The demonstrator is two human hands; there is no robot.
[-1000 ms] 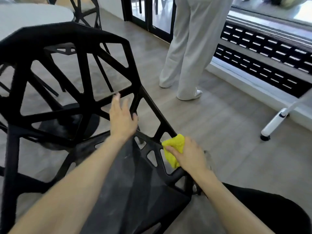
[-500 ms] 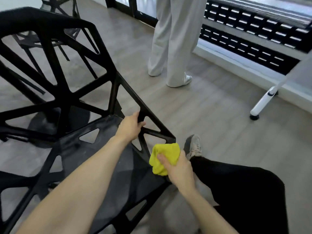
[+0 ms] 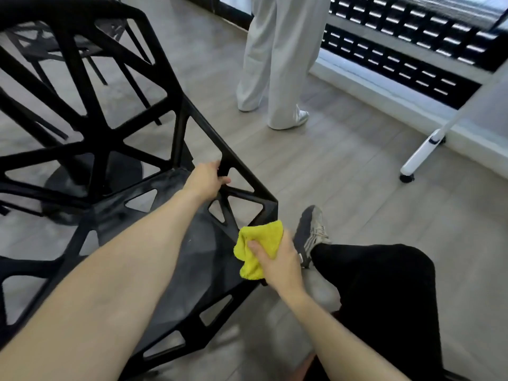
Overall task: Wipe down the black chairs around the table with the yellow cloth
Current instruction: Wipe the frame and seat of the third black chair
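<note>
1. Step in hand, judged from the pose: wiping the front right edge of the seat of the nearest black chair [image 3: 154, 215].
2. Left hand [image 3: 206, 179] curled round a strut at the seat's right side, just behind the front corner, steadying the frame.
3. Right hand [image 3: 277, 259] gripping the bunched yellow cloth [image 3: 258, 247], thumb pinned across it, pressing it against the seat rim just in front of that corner.
4. Next move, as a judgement: drag the cloth along the rim and over the open struts, keeping pressure through the palm; refold if the wad slips into a triangular cut-out.
5. Still to wipe, probably: backrest lattice, legs, then the further chair.
6. Count of black chairs: two in view, the near one and a second chair [image 3: 82, 37] seen through the near chair's backrest.
7. Count of cloths: one.
8. Count of hands: two.
9. Beyond the near chair: one bystander's white trousers [image 3: 275, 64], one white pole [image 3: 420, 152] leaning to the right, one round black table base [image 3: 82, 182] behind the seat.
</note>
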